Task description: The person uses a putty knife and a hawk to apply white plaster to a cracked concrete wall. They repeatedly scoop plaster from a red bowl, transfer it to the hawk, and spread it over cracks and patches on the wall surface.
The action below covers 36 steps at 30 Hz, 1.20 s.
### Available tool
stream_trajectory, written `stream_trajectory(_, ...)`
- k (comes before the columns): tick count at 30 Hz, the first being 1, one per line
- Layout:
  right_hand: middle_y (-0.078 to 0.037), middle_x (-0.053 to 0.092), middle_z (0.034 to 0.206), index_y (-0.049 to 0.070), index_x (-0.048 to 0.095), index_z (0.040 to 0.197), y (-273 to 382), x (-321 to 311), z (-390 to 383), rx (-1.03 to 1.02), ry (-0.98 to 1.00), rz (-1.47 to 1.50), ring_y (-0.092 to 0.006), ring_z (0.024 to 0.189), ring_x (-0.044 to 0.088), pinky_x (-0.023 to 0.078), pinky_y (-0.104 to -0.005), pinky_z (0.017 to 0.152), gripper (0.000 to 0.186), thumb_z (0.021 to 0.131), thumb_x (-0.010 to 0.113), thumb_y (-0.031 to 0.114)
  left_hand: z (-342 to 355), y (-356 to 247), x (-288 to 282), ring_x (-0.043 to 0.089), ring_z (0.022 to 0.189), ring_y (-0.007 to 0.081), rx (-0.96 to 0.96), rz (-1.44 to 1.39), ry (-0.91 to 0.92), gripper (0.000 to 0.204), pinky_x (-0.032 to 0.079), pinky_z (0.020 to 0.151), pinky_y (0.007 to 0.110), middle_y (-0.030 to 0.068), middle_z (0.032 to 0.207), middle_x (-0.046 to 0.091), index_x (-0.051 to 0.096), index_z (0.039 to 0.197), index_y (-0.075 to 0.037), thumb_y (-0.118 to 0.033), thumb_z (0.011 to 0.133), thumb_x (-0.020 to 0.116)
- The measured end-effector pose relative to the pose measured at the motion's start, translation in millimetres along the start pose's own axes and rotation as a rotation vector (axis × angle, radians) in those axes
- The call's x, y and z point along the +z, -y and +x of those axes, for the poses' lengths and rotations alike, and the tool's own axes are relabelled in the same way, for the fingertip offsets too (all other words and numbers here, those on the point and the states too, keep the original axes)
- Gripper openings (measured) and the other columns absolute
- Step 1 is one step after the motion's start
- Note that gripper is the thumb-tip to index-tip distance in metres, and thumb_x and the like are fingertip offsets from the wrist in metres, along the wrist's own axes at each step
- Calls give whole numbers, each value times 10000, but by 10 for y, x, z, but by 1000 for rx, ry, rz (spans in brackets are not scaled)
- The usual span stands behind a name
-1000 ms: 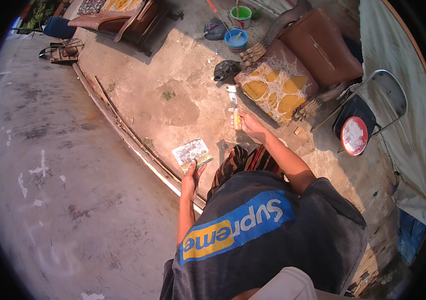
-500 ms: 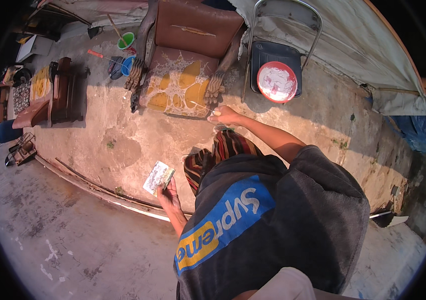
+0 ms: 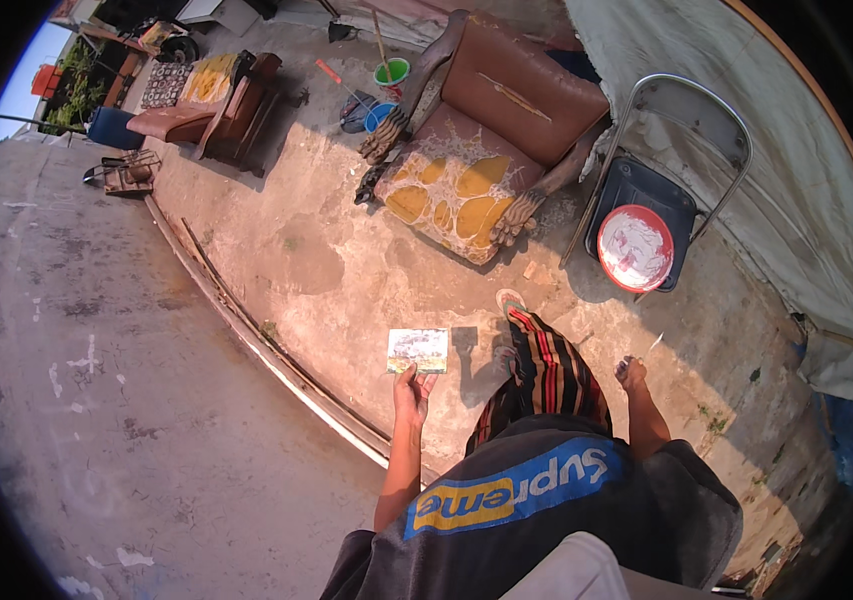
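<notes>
At our ten o'clock, our left hand grips a small flat board by its near edge, thumb on top, its upper face smeared white and grey; we hold it above the sunlit floor. At two o'clock our right hand is closed around a slim scraper, its pale tip pointing between one and two; how each finger sits we cannot tell. Farther out, at one o'clock, we see a red basin with white paste inside, resting on a dark-seated folding chair. Near twelve stands a brown armchair, its seat cover torn and yellow padding showing. Farther back, around eleven, are a blue bucket and a green bucket.
</notes>
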State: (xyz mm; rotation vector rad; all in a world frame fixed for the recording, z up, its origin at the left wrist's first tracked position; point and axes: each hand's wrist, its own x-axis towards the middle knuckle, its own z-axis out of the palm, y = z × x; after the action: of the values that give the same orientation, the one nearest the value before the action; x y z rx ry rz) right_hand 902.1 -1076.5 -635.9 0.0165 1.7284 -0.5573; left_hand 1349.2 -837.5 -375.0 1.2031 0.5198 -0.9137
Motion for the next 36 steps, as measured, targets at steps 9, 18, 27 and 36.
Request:
stream_trajectory(9,-20,347,608,87,427,823,216,504,850,-115,8,149,-115,442,326,261,-260,366,60,852,454,132,-979,1275,-2467,575,902,256,-258,316,-668,276,525,788,419,119,1021,548,469,1132,-18,-159,906,399)
stream_trajectory(18,-43,470,666,33,522,786,539,1061,1608,-6,-75,243,-149,517,443,340,-264,421,74,730,569,19,-1560,1122,-1405,575,906,266,-115,334,-739,281,519,799,432,127,1008,558,481,1106,9,-155,903,377)
stream_trajectory(27,-73,647,780,40,642,840,521,854,2647,-730,-61,-1181,-212,707,634,492,-330,579,158,742,639,164,108,112,974,528,989,196,-95,159,-297,384,449,877,384,92,1105,520,443,1181,0,-193,869,559)
stream_trajectory(36,-97,673,819,79,631,913,813,1286,877,-751,-600,-1874,-279,769,669,538,-396,658,545,702,666,580,959,-626,-418,550,992,223,-191,49,-421,353,470,853,355,77,1121,551,439,1218,-43,-143,886,506)
